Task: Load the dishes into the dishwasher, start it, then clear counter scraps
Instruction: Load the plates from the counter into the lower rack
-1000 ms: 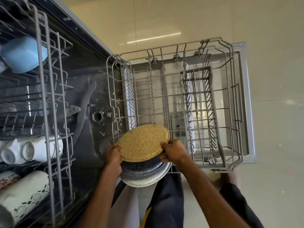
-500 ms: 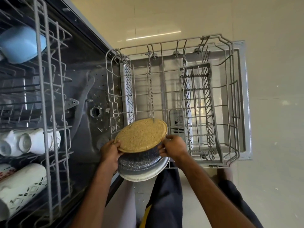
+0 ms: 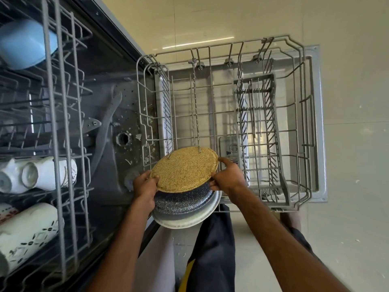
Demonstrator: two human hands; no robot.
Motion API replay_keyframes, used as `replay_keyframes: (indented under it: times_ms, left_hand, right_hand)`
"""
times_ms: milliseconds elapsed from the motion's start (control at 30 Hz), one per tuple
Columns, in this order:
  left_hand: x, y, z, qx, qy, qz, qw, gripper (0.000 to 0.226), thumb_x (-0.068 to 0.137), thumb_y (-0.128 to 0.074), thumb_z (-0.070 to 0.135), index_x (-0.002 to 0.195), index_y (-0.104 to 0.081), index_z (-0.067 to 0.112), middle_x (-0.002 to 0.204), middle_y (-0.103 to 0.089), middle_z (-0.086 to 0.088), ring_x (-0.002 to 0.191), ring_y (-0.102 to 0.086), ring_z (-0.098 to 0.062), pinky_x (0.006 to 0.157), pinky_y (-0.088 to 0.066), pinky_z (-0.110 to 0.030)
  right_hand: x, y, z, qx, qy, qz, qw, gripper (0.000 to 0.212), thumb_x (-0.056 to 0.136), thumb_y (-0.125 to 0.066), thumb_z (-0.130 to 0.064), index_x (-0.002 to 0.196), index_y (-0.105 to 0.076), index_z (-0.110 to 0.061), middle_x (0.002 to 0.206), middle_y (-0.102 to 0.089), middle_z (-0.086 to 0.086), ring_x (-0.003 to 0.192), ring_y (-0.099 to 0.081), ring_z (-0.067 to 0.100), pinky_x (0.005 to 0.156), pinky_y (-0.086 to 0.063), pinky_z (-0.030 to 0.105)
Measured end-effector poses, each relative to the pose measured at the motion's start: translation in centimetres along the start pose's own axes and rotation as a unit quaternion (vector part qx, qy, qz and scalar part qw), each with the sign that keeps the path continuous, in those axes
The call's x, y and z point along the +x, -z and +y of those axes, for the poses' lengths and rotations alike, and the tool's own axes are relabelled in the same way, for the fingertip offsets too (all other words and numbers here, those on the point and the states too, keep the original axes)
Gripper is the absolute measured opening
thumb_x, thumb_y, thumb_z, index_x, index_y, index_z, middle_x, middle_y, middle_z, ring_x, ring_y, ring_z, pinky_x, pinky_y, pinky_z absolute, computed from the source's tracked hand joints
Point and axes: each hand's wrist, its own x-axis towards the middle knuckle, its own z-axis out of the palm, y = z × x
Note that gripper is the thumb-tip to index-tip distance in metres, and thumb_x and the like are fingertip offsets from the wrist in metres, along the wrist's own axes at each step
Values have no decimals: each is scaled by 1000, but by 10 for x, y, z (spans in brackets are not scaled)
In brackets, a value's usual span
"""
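Grainy, matt cork-like disc (image 3: 184, 169) over a glossy speckled bowl (image 3: 182, 202); smooth grey coated-wire rack (image 3: 303, 127)

Beige floor tiles (image 3: 347, 102) show pale specks (image 3: 357, 181), possibly crumbs, near dark trousers (image 3: 214, 249).

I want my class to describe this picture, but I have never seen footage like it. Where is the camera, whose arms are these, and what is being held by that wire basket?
The camera sits on a person's head and looks down, so the arms are the wearer's own. There is no robot.

The left hand and right hand grip three dishes piled together. A tan speckled plate is on top, a dark speckled dish is under it, and a white plate is lowest.

They are at the near corner of the lower rack, which is pulled out over the open dishwasher door and has a cutlery basket in it.

At left, the upper rack holds white mugs and a blue bowl.
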Motion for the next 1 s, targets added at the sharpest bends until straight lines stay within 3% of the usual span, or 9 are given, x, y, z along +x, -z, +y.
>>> replay_keyframes:
  times_ms: [167,300,400,533,667,767,833,900,1000]
  left_hand:
    - [2,3,-2,53,-35,-1,998,41,97,-57,5,137,-52,6,113,-67,-13,99,-64,-26,91,-54,-41]
    - [-13,-2,-1,145,-130,19,981,45,100,-55,18,144,-47,10,100,-66,-8,79,-60,-19,68,-51,-29]
    - [-19,-3,-1,219,-194,42,955,54,101,-53,25,150,-36,11,129,-60,-20,114,-61,-38,92,-55,-52]
    - [-24,-5,-3,277,-223,32,934,54,102,-48,22,153,-30,13,128,-59,-25,115,-59,-46,90,-53,-59]
    - [-28,-7,-11,304,-234,26,923,47,102,-48,15,147,-37,7,104,-64,-23,95,-66,-40,73,-57,-48]
    - [-32,-6,-18,294,-247,21,923,28,103,-47,13,129,-49,4,78,-55,-8,74,-61,-29,58,-43,-30]
    - [-34,-5,-21,286,-263,13,921,33,104,-46,18,134,-49,4,90,-62,-13,81,-63,-32,64,-49,-33]
    - [-33,-3,-23,281,-279,8,918,42,105,-44,22,143,-42,5,121,-62,-22,106,-62,-37,88,-54,-43]
    - [-37,0,-23,293,-273,16,916,53,105,-41,29,153,-30,7,155,-35,-18,139,-41,-36,112,-39,-51]
  right_hand:
    - [1,4,-1,-10,13,-12,1000,65,94,-60,-1,151,-36,-20,97,-69,19,59,-60,14,49,-55,21]
    - [-4,5,4,-40,39,-8,998,56,99,-58,-13,150,-37,-19,99,-70,16,64,-62,16,54,-57,23]
    - [-7,3,7,-81,60,3,995,52,100,-55,-16,149,-38,-19,107,-68,15,68,-63,15,63,-60,28]
    - [-9,-2,8,-136,79,22,987,51,100,-55,-20,148,-40,-17,117,-67,16,80,-68,18,81,-61,41]
    - [-9,-11,8,-173,103,28,979,47,95,-63,-23,139,-50,-13,112,-70,13,94,-70,25,86,-59,48]
    - [-10,-9,8,-197,113,31,973,52,93,-67,-26,139,-51,-9,110,-71,13,92,-71,23,86,-59,47]
    - [-9,-3,8,-203,119,36,971,53,92,-66,-32,138,-51,-11,111,-71,12,92,-70,23,88,-58,49]
    - [-9,3,7,-220,129,48,966,50,94,-62,-38,136,-53,-12,112,-70,12,95,-70,26,90,-57,50]
    - [-11,9,7,-246,139,63,957,51,98,-56,-41,137,-50,-10,112,-70,13,98,-69,32,89,-57,51]
